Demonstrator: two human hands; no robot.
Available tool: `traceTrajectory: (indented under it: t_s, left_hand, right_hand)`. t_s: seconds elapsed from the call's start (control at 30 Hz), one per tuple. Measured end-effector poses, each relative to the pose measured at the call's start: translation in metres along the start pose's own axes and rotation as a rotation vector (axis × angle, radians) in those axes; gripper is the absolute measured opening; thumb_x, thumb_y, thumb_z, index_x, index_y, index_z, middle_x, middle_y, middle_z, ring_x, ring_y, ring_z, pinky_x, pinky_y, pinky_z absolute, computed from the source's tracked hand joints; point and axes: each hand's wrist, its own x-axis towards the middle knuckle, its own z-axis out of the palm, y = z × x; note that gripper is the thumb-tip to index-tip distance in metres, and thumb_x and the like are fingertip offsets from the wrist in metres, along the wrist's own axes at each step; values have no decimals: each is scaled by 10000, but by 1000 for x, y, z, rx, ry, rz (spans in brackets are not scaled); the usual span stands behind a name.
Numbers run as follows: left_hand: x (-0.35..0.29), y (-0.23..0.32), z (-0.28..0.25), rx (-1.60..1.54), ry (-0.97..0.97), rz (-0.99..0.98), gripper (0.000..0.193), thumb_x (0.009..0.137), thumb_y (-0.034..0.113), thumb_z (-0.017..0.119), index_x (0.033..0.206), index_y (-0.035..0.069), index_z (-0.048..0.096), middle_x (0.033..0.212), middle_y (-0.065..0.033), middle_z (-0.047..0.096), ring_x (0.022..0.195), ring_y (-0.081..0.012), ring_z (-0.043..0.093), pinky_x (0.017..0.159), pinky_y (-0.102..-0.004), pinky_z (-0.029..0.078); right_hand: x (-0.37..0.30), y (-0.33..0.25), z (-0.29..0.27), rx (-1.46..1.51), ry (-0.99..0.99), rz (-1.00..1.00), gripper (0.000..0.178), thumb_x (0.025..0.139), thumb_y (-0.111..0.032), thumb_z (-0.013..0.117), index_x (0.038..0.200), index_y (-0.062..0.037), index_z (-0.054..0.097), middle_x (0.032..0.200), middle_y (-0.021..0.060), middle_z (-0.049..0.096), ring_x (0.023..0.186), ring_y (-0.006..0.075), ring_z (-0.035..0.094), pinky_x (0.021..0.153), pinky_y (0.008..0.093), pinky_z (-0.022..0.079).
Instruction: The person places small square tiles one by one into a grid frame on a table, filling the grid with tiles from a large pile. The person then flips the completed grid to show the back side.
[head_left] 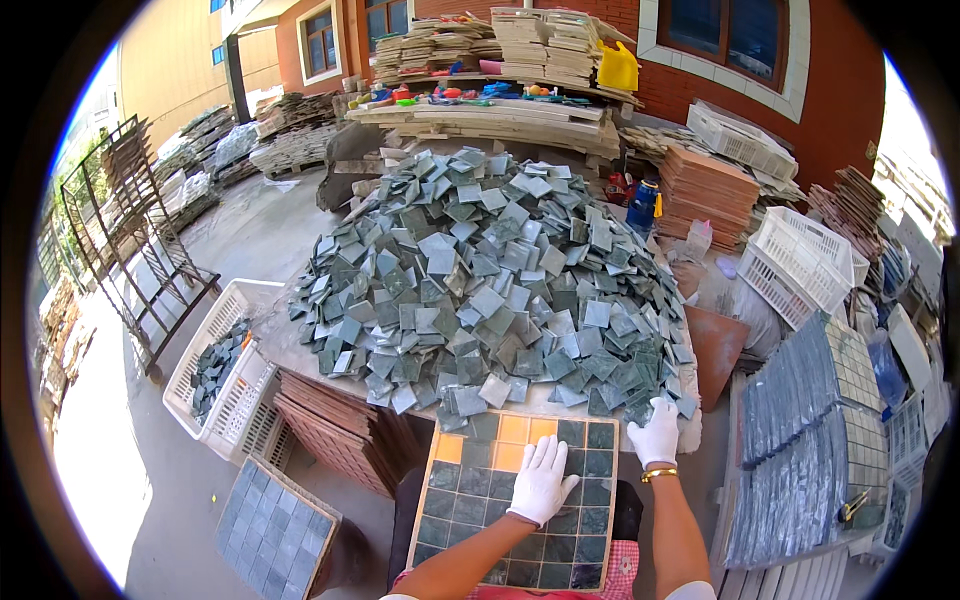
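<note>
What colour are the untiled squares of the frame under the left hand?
The untiled squares are light orange, best seen in the head view.

The tray [513,429] is mostly filled with dark square tiles [596,464], its far orange cells partly bare; loose grey-green tiles [487,302] are heaped beyond.

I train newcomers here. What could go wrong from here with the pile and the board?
The pile is loose and heaped, so disturbing its near edge, where the right hand is, might start a slide, perhaps onto the board just in front.
The left hand, lying on the board, could nudge its laid tiles out of line.
</note>
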Motion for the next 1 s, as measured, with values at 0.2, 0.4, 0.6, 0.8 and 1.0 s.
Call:
traceTrajectory:
  t_s: [0.2, 0.4, 0.6, 0.8, 1.0]
  left_hand:
    - [5, -12, 6, -144, 36, -18, 605, 813, 264, 674, 1300, -29, 465, 1316, -200, 520, 1265, -360, 453, 1060, -463, 345]
    - [19, -2, 11, -88, 25, -64, 561, 806, 237, 656, 1280, -10, 485, 1325, -202, 516, 1275, -341, 442, 1070, -469, 312]
    - [11, -19, 2, -188, 10, 17, 588, 801, 217, 661, 1309, -1, 463, 1355, -202, 492, 1291, -341, 431, 1078, -452, 318]
    - [10, -18, 6, -144, 38, -2, 592, 804, 224, 660, 1313, -5, 462, 1356, -200, 495, 1298, -342, 426, 1086, -453, 311]
    - [12, -27, -4, -163, -73, 116, 565, 818, 237, 650, 1300, 4, 469, 1340, -206, 498, 1269, -344, 442, 1061, -456, 326]
  right_hand:
    - [15, -57, -10, 630, -224, 216, 49, 827, -19, 631, 867, -34, 607, 695, 28, 597, 587, 84, 571, 518, 263, 462]
    - [26, -42, 1, 520, -157, 88, 166, 812, -72, 680, 960, -19, 628, 758, 44, 624, 635, 120, 599, 590, 276, 496]
    - [6, -69, 5, -82, -542, -293, 688, 670, -343, 808, 1244, -65, 552, 1106, 181, 595, 1014, 335, 581, 899, 408, 469]
    - [2, -45, 7, 96, -279, -135, 543, 681, -281, 774, 1133, -13, 635, 900, 150, 641, 774, 261, 627, 764, 354, 505]
    - [-17, -16, -5, 701, -282, 327, 484, 799, -167, 751, 1210, 35, 595, 1013, 78, 667, 862, 122, 623, 739, 271, 511]
